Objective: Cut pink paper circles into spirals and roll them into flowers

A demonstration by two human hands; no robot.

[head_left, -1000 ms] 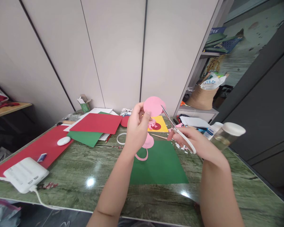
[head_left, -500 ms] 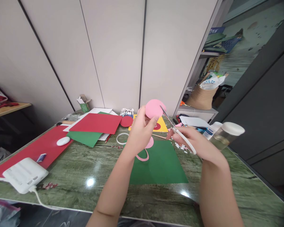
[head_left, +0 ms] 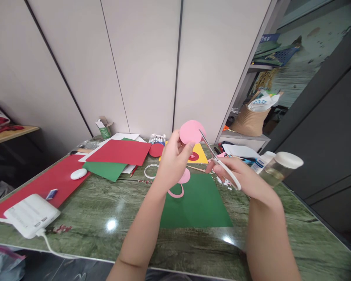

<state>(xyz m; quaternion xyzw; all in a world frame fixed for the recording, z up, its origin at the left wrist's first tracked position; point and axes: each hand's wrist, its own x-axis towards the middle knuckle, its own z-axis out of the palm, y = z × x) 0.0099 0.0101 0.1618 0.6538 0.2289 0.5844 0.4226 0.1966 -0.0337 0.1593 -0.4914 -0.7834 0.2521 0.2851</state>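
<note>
Pinched in my left hand [head_left: 175,160] is a pink paper circle [head_left: 190,131], held up above the table by its lower left edge. My right hand [head_left: 232,169] grips white-handled scissors [head_left: 211,150], whose blade tips lie at the circle's right side. Whether the blades are cutting into the paper cannot be made out. Below my hands a green paper sheet [head_left: 199,207] lies flat, with a second pink circle [head_left: 185,176] and a thin pink paper ring [head_left: 176,191] on it, partly hidden by my left arm. Behind is a yellow sheet [head_left: 201,152] bearing a red circle.
Red sheets [head_left: 119,151] and a red circle [head_left: 156,150] lie to the left, near a white charger [head_left: 32,214] with a cable. White scraps [head_left: 225,183] are scattered by my right hand. A lidded clear jar [head_left: 280,168] stands at the right.
The pink circle has shifted slightly upward and its tilt has changed a little. Both hands keep nearly the same place and the same hold.
</note>
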